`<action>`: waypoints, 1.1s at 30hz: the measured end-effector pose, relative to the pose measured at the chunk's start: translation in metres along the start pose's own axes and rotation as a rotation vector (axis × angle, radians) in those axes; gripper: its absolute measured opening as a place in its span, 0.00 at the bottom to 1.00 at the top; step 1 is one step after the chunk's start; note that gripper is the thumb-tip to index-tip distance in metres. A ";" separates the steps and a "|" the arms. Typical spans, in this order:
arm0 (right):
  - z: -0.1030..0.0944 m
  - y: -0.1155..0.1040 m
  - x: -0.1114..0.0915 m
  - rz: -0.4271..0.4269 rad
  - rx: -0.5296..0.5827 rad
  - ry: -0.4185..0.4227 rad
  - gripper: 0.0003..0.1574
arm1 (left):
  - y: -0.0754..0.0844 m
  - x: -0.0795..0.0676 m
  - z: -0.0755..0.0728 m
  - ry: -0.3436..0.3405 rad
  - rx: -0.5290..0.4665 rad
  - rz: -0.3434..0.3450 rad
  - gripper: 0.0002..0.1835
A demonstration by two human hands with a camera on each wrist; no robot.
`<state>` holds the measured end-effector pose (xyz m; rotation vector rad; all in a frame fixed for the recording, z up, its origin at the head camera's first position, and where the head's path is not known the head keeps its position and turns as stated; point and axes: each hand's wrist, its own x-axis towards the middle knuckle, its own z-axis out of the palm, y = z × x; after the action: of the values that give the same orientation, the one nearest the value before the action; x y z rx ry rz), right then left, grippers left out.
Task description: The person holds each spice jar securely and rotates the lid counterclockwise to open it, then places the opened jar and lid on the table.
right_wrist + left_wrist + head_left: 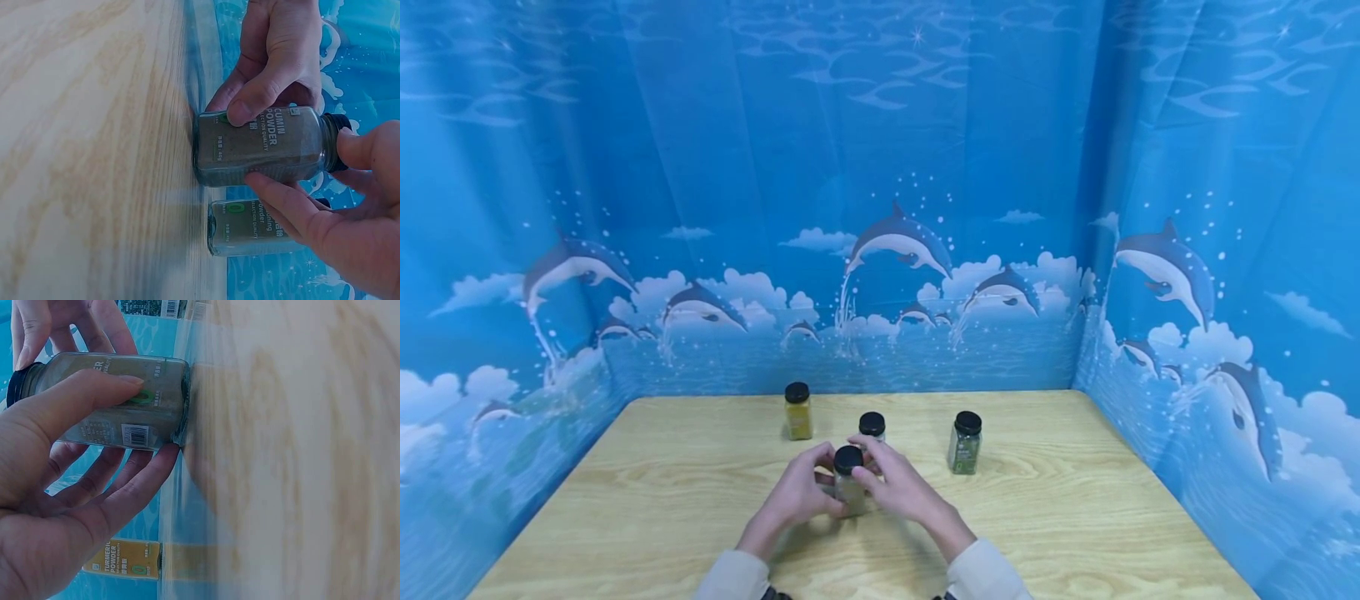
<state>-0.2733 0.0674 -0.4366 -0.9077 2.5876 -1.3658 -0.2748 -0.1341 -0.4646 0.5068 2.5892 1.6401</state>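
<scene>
Cumin jar [269, 150] — one of four clear, flat-sided jars [965, 450] with round black lids [848, 459] — stands upright on the wood-grained table [1075, 517]; fingers of the left hand [797, 496] grip its body, those of the right hand [906, 487] its lid and side.

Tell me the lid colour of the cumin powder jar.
Black; the lid shows best in the head view.
</scene>
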 end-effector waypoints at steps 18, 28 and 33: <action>0.004 -0.002 -0.001 0.039 0.044 0.042 0.26 | 0.000 0.000 -0.001 0.000 0.002 -0.001 0.28; -0.001 -0.002 0.000 -0.030 -0.020 0.005 0.25 | 0.000 0.000 -0.001 -0.006 -0.002 -0.005 0.29; -0.001 -0.002 0.000 -0.030 -0.013 -0.005 0.27 | 0.000 0.000 -0.001 -0.006 0.001 -0.003 0.29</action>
<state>-0.2726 0.0676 -0.4348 -0.9548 2.5928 -1.3540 -0.2750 -0.1350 -0.4646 0.5068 2.5853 1.6349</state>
